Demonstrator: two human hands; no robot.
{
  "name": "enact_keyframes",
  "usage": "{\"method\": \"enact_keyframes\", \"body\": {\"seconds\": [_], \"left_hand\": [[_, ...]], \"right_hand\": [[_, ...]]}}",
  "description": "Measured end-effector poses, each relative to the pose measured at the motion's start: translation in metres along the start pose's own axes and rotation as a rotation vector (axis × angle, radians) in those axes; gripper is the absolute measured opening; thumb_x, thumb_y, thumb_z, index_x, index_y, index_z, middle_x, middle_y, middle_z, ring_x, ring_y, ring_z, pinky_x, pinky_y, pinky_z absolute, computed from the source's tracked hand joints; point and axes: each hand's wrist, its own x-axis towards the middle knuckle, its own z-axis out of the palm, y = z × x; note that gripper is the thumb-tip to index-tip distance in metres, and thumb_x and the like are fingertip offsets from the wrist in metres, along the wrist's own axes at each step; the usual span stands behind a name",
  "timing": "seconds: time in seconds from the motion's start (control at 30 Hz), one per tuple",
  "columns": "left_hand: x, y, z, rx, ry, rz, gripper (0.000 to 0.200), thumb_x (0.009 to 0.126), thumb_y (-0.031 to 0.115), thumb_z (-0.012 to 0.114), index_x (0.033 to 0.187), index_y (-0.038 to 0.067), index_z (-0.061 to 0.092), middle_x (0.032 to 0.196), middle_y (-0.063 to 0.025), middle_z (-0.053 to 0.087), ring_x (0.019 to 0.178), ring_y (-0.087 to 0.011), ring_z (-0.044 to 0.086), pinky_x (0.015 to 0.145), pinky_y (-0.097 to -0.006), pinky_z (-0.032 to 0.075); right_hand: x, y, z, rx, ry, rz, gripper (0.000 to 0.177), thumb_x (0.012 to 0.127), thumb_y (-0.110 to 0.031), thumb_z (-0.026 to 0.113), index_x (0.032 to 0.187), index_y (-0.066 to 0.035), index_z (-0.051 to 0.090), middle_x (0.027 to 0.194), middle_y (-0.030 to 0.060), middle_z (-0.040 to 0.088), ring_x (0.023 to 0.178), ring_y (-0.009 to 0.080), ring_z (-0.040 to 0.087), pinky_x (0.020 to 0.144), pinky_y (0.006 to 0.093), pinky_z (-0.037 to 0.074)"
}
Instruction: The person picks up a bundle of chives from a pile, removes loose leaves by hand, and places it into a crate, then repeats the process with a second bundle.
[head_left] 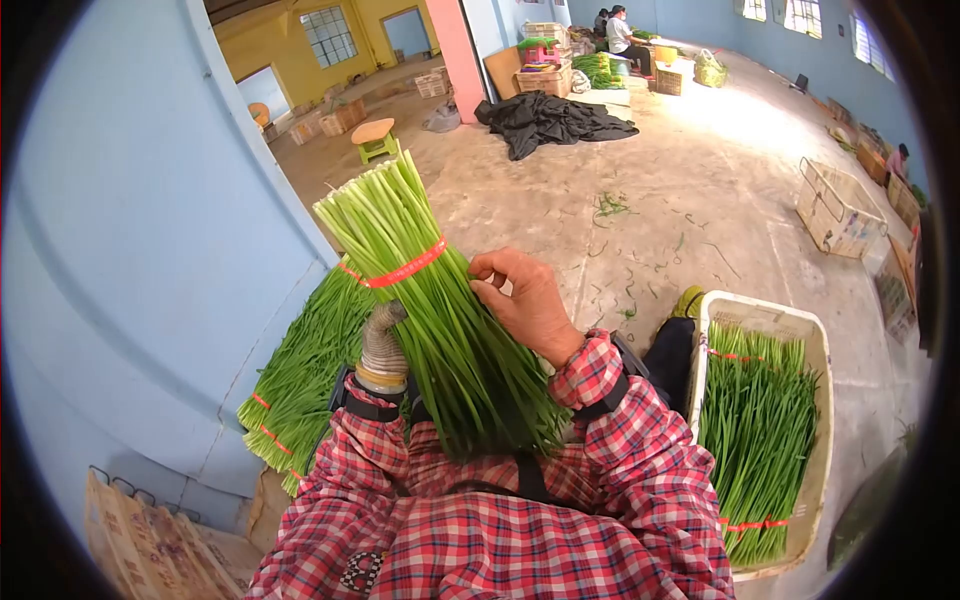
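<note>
A thick bunch of garlic chives (455, 340) stands tilted in front of my chest, pale cut stems up and dark green leaves hanging toward my lap. A red band (408, 268) wraps it below the stem ends. My left hand (383, 342), in a grey glove, grips the bunch from its left side, its fingers partly hidden behind the leaves. At the right edge, my bare right hand (528, 302) is closed, thumb and index finger pinched together against the outer leaves. Whatever lies between those fingertips is too small to make out.
More banded chives (315, 350) are piled at my left by the blue wall (130, 250). A white crate (825, 400) at my right holds chive bunches. Leaf scraps (612, 206) and a black sheet (550, 120) lie on the floor. Several people (622, 38) sit farther off.
</note>
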Motion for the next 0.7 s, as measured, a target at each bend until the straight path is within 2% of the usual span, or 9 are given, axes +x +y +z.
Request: {"method": "enact_keyframes", "body": {"seconds": [0.17,0.27,0.33,0.4,0.5,0.57,0.63,0.67,0.7], "left_hand": [[-0.001,-0.003,-0.009,0.002,0.005,-0.054,0.054,0.076,0.025,0.071,0.119,-0.004,0.056,0.109,-0.0144,0.065,0.094,-0.0266,0.065,0.083,-0.0391,0.055],[0.000,-0.005,-0.007,-0.029,0.067,-0.114,0.060,0.073,0.020,0.068,0.125,-0.003,0.050,0.113,-0.0177,0.063,0.095,-0.0323,0.065,0.085,-0.0444,0.056],[0.000,-0.004,0.004,0.080,0.005,-0.063,0.053,0.077,0.024,0.070,0.119,-0.004,0.056,0.109,-0.0144,0.065,0.094,-0.0266,0.066,0.083,-0.0391,0.055],[-0.003,-0.005,0.003,0.083,0.023,-0.065,0.052,0.077,0.022,0.070,0.120,-0.004,0.056,0.109,-0.0145,0.065,0.093,-0.0268,0.066,0.083,-0.0391,0.055],[-0.007,-0.007,-0.012,0.048,0.072,-0.119,0.053,0.076,0.020,0.070,0.121,-0.004,0.055,0.108,-0.0146,0.065,0.092,-0.0270,0.066,0.083,-0.0393,0.055],[-0.006,-0.002,-0.022,0.012,0.107,-0.128,0.053,0.076,0.020,0.070,0.121,-0.003,0.055,0.108,-0.0147,0.066,0.092,-0.0271,0.066,0.083,-0.0393,0.055],[-0.006,-0.003,-0.023,-0.016,0.154,-0.084,0.053,0.074,0.017,0.070,0.121,-0.003,0.055,0.107,-0.0147,0.066,0.091,-0.0269,0.066,0.081,-0.0391,0.056],[-0.005,-0.004,-0.026,0.013,0.185,-0.051,0.044,0.075,0.020,0.066,0.111,-0.005,0.062,0.102,-0.0150,0.067,0.088,-0.0275,0.067,0.081,-0.0409,0.056],[-0.005,-0.005,-0.028,0.011,0.187,-0.025,0.044,0.075,0.020,0.066,0.111,-0.005,0.062,0.102,-0.0150,0.067,0.088,-0.0275,0.067,0.081,-0.0409,0.056]], "right_hand": [[-0.005,-0.005,0.001,-0.085,0.092,-0.048,0.016,0.076,-0.001,0.069,0.090,-0.006,0.064,0.080,0.0062,0.063,0.070,0.0181,0.059,0.065,0.0285,0.049],[-0.007,0.000,0.003,-0.209,0.121,-0.097,0.011,0.076,-0.004,0.068,0.086,-0.006,0.064,0.079,0.0076,0.062,0.069,0.0197,0.060,0.064,0.0301,0.049],[-0.006,0.001,0.002,-0.259,0.120,-0.103,0.008,0.077,-0.005,0.066,0.085,-0.005,0.063,0.077,0.0085,0.062,0.069,0.0199,0.061,0.064,0.0308,0.048],[-0.002,0.004,0.002,-0.306,0.113,-0.107,0.005,0.078,-0.005,0.064,0.084,-0.005,0.063,0.075,0.0094,0.062,0.068,0.0201,0.061,0.063,0.0314,0.048],[-0.003,0.021,-0.001,-0.088,0.064,0.033,0.004,0.081,-0.006,0.060,0.082,-0.003,0.062,0.070,0.0097,0.061,0.065,0.0191,0.060,0.061,0.0309,0.047],[-0.002,0.034,-0.008,-0.019,0.163,0.085,0.009,0.083,-0.010,0.057,0.080,-0.003,0.061,0.069,0.0140,0.059,0.062,0.0231,0.060,0.060,0.0338,0.047],[-0.004,0.036,-0.025,-0.008,0.161,0.132,0.013,0.085,-0.013,0.056,0.077,-0.002,0.058,0.066,0.0103,0.058,0.060,0.0178,0.056,0.058,0.0312,0.045],[-0.008,0.054,-0.038,0.115,0.063,0.244,0.013,0.085,-0.013,0.057,0.078,-0.002,0.058,0.066,0.0081,0.059,0.061,0.0177,0.056,0.059,0.0305,0.045],[-0.011,0.073,-0.049,0.233,-0.039,0.360,0.013,0.086,-0.014,0.057,0.078,-0.002,0.059,0.067,0.0059,0.059,0.062,0.0177,0.055,0.059,0.0297,0.044]]}}
